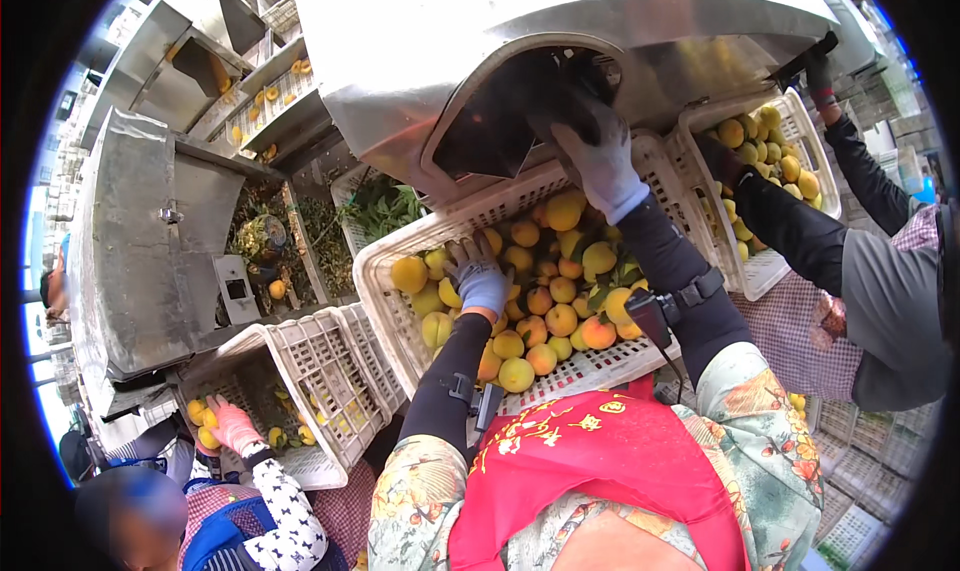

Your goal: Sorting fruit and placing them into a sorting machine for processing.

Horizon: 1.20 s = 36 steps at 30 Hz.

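A white slatted plastic crate (385, 306) full of yellow-orange peaches (560, 316) is tilted against the mouth of a steel hopper (420, 61). My left hand (478, 279), in a grey-blue glove, lies among the peaches near the crate's left side. My right hand (598, 151), also gloved, reaches up over the crate's far rim into the hopper's dark opening (500, 121). Whether it holds a peach is hidden. Both forearms wear black sleeves with straps.
To the right another person's black-sleeved arms (800, 231) tip a second white crate of peaches (765, 151). At lower left a person's pink-gloved hand (235, 426) reaches into another white crate (320, 371). A steel conveyor (270, 96) carries fruit at upper left. Stacked crates stand at lower right.
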Available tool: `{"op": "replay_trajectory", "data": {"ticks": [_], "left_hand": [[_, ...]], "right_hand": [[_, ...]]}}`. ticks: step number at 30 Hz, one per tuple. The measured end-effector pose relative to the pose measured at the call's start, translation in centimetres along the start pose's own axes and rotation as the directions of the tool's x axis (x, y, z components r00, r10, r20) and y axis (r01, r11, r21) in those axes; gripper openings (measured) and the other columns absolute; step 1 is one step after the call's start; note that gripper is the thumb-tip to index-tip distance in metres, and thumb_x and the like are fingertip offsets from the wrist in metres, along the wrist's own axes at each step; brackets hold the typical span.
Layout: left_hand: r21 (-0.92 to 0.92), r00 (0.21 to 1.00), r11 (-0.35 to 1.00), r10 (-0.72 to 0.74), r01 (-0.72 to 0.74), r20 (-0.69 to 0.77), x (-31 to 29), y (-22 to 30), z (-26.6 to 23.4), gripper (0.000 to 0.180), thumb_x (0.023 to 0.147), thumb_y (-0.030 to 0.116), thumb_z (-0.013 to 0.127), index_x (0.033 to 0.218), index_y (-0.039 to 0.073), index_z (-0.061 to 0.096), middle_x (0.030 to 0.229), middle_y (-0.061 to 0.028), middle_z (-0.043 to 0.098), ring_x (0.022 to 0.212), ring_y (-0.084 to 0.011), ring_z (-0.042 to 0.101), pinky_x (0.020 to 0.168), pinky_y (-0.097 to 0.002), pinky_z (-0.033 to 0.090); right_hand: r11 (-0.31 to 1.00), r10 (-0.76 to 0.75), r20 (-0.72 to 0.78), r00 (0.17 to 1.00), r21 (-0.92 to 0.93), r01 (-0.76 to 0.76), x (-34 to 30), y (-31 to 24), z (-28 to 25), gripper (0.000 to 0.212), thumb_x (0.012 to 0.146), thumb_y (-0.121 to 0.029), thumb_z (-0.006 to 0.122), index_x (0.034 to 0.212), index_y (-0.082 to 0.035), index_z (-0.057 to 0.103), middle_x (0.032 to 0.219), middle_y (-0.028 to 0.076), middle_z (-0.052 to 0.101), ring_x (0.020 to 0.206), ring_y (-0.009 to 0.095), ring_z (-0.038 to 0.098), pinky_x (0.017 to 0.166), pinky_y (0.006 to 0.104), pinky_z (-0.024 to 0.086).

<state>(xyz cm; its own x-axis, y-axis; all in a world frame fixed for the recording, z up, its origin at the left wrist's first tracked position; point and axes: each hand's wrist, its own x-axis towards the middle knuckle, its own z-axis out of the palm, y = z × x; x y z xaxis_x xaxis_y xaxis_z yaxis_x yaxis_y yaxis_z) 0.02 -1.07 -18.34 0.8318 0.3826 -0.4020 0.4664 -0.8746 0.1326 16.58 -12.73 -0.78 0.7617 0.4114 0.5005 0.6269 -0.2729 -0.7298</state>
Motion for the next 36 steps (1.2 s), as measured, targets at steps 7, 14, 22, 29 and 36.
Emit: {"op": "replay_trajectory", "data": {"ticks": [7, 14, 22, 29, 36], "left_hand": [[-0.246, 1.0, 0.969, 0.015, -0.011, 0.013, 0.6, 4.8, 1.4, 0.1, 0.071, 0.048, 0.069, 0.149, 0.01, 0.019, 0.149, -0.0265, 0.02, 0.138, -0.0467, 0.015, 0.108, -0.0617, 0.015], [-0.049, 0.997, 0.998, 0.05, -0.047, 0.063, 0.0, 4.3, 3.2, 0.093, 0.073, 0.055, 0.066, 0.144, 0.006, 0.031, 0.15, -0.0296, 0.014, 0.136, -0.0531, 0.011, 0.108, -0.0627, 0.012], [-0.932, 0.977, -0.361, 0.208, 0.032, -0.048, -2.4, 2.2, -3.7, 0.061, 0.079, 0.034, 0.073, 0.128, 0.004, 0.05, 0.137, -0.0177, 0.044, 0.124, -0.0321, 0.047, 0.1, -0.0434, 0.042], [-0.467, 0.873, -0.847, 0.408, 0.253, -0.268, -6.7, 4.8, -13.7, 0.073, 0.082, 0.046, 0.068, 0.135, 0.004, 0.039, 0.138, -0.0171, 0.043, 0.127, -0.0323, 0.043, 0.11, -0.0462, 0.034], [-0.51, 0.927, -0.853, 0.274, 0.11, -0.258, -6.9, 2.9, -15.2, 0.069, 0.083, 0.046, 0.068, 0.133, 0.004, 0.043, 0.133, -0.0138, 0.048, 0.123, -0.0303, 0.047, 0.108, -0.0442, 0.036]], "right_hand": [[0.636, 0.321, 0.133, 0.938, -0.764, -0.109, -13.3, 10.7, 3.4, 0.072, 0.073, -0.044, 0.071, 0.126, -0.001, 0.049, 0.118, 0.023, 0.059, 0.104, 0.035, 0.059, 0.087, 0.0427, 0.048], [0.45, 0.654, 0.551, 0.518, 0.268, -0.852, -12.2, 10.8, 1.7, 0.057, 0.083, -0.028, 0.067, 0.126, 0.003, 0.047, 0.118, 0.014, 0.059, 0.112, 0.026, 0.056, 0.097, 0.0364, 0.043], [-0.093, 0.47, 0.601, 0.647, 0.762, -0.641, -11.9, 3.9, -0.2, 0.034, 0.092, -0.021, 0.058, 0.119, 0.0, 0.057, 0.112, 0.007, 0.061, 0.106, 0.015, 0.056, 0.096, 0.0281, 0.043], [0.543, 0.5, 0.351, 0.792, 0.585, -0.602, -10.5, 0.6, -1.2, 0.066, 0.092, -0.033, 0.059, 0.142, 0.0, 0.033, 0.137, 0.011, 0.049, 0.125, 0.021, 0.047, 0.104, 0.0313, 0.036], [0.99, 0.139, 0.091, 0.986, -0.034, -0.136, -6.4, -5.6, 0.5, 0.09, 0.059, -0.028, 0.081, 0.136, -0.003, 0.041, 0.127, 0.02, 0.052, 0.116, 0.036, 0.05, 0.098, 0.0428, 0.039]]}}
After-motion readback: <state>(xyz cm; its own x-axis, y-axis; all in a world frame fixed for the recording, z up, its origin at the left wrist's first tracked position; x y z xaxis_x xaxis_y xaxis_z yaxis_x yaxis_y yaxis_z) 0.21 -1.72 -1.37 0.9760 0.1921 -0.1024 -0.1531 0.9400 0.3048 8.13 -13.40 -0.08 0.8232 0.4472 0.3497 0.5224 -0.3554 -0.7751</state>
